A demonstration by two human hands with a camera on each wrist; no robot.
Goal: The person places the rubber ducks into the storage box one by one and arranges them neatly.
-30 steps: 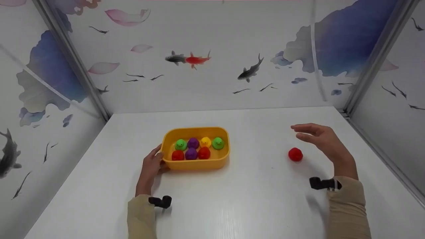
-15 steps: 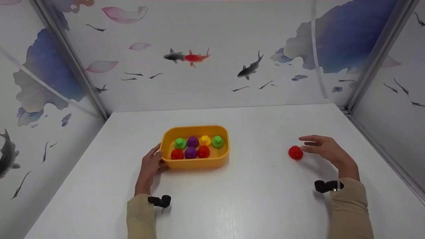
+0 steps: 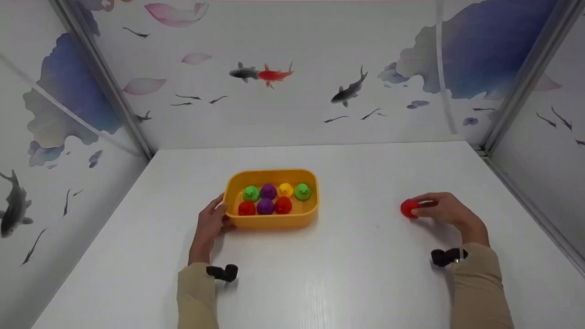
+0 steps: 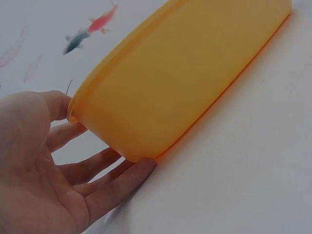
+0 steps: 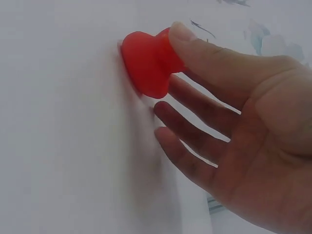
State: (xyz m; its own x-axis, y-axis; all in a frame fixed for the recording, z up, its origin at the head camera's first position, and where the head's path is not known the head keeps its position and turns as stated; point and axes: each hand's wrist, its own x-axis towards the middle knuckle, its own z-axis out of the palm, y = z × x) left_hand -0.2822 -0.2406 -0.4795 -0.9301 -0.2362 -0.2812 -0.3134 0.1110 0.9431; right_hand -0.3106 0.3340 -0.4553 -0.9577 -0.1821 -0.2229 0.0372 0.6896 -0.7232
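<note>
A yellow plastic box point(image 3: 272, 221) sits on the white table with several small toy ducks inside in green, purple, yellow and red. My left hand point(image 3: 211, 221) holds its left end; in the left wrist view the fingers point(image 4: 119, 187) spread from the rim down to the bottom corner. Off to the right, a single red toy duck point(image 5: 146, 63) is on the table. My right hand point(image 3: 445, 212) pinches its head between thumb and forefinger, while the other fingers stay loosely bent beside it.
White table surface point(image 3: 347, 256) spans the space between the box and the lone duck. Printed white walls point(image 3: 301, 114) with fish and petals rise behind and at both sides. Each wrist carries a small black camera point(image 3: 222, 273).
My right hand has come down toward the lone red duck and now pinches it. The left hand stays at the box's end; the whole view has shifted slightly.
</note>
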